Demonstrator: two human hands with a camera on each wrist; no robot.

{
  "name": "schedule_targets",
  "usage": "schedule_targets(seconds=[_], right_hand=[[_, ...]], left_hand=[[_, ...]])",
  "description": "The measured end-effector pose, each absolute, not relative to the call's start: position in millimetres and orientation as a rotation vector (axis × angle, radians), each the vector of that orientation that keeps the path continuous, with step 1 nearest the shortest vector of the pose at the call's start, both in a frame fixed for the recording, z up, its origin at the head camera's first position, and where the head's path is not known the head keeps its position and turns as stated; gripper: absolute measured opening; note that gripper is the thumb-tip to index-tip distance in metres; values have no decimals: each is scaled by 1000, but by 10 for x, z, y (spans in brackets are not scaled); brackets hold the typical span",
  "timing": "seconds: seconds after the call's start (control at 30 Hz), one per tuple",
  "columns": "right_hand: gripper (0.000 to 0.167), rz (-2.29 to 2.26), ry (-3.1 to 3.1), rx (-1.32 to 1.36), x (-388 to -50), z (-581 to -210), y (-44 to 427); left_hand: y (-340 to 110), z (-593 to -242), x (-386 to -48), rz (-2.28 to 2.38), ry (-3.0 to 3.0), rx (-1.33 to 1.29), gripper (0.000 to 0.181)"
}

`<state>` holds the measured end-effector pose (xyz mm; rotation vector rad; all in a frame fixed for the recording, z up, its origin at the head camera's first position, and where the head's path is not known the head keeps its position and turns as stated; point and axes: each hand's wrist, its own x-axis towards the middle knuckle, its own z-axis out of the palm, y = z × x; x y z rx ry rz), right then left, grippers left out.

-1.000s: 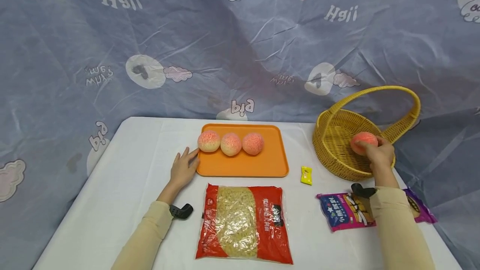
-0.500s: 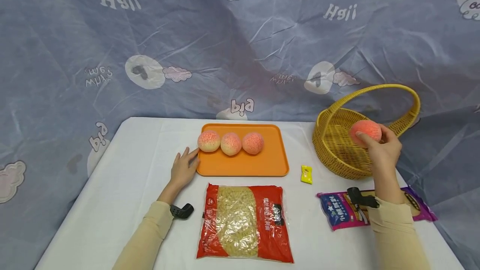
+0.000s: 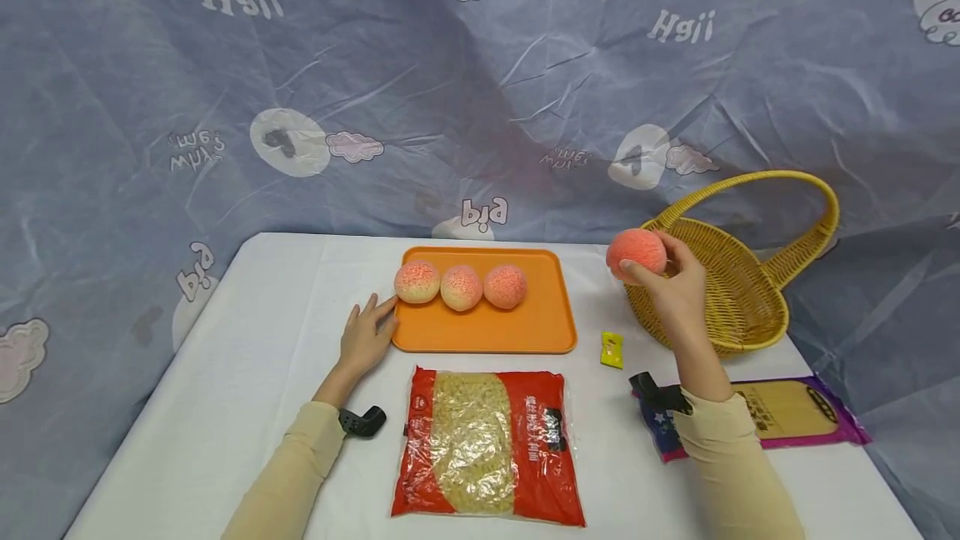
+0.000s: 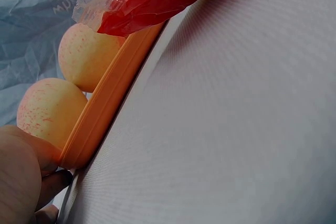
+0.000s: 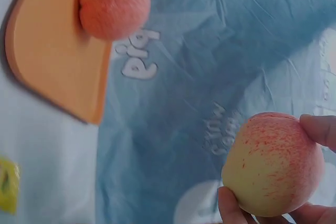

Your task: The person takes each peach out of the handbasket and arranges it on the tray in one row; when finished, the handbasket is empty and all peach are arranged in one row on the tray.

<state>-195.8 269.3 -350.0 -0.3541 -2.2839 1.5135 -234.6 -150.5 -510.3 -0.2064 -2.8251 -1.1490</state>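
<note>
My right hand (image 3: 678, 290) grips a pink peach (image 3: 636, 255) in the air by the left rim of the yellow wicker basket (image 3: 742, 298). In the right wrist view, thumb and fingers wrap that peach (image 5: 273, 166). Three more peaches sit in a row along the back of the orange tray (image 3: 487, 336): a left one (image 3: 417, 282), a middle one (image 3: 461, 288) and a right one (image 3: 506, 287). My left hand (image 3: 366, 340) touches the tray's left edge with its fingers spread. Up close in the left wrist view, the fingers lie against the tray's corner (image 4: 79, 153).
A red bag of pasta (image 3: 487, 448) lies in front of the tray. Between tray and basket is a small yellow packet (image 3: 612, 350). A purple package (image 3: 795, 411) lies partly under my right forearm. Patterned grey-blue cloth (image 3: 480, 107) hangs behind the white table (image 3: 292, 290).
My right hand has lifted the peach out of the basket and carried it left, past the basket's rim. The left hand and the tray stay put.
</note>
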Motion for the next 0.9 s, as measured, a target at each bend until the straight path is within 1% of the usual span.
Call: schedule_targets(seconds=[0.23, 0.47, 0.9], right_hand=[[68, 1568, -2465, -225, -2206, -3741, 2458], [73, 1598, -2611, -158, -2425, -3992, 2323], [71, 1556, -2762, -89, -2627, -4249, 2240]], left_hand=[[-1497, -5100, -2345, -1154, -2828, -209, 45], [-1512, -5094, -2342, -1145, -2838, -202, 45], [-1504, -5099, -2351, -1152, -2827, -201, 45]])
